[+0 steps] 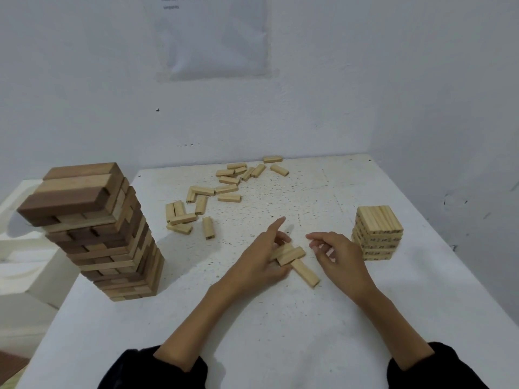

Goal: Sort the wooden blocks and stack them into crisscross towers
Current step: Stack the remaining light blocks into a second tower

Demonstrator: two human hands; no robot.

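Curling round small blocks (292,255) toward six o'clock, left hand (258,262) holds them; right hand (339,256) loose, empty. Likely light, hard: pinch long sides.

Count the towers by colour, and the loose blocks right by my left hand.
two-tone tower: 1
pale tower: 1
loose pale blocks at the left hand: 3 showing
Total: 5

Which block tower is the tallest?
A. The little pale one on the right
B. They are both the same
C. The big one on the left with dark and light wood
C: the two-tone block tower on the left has many more layers and stands much higher than the small pale block tower on the right.
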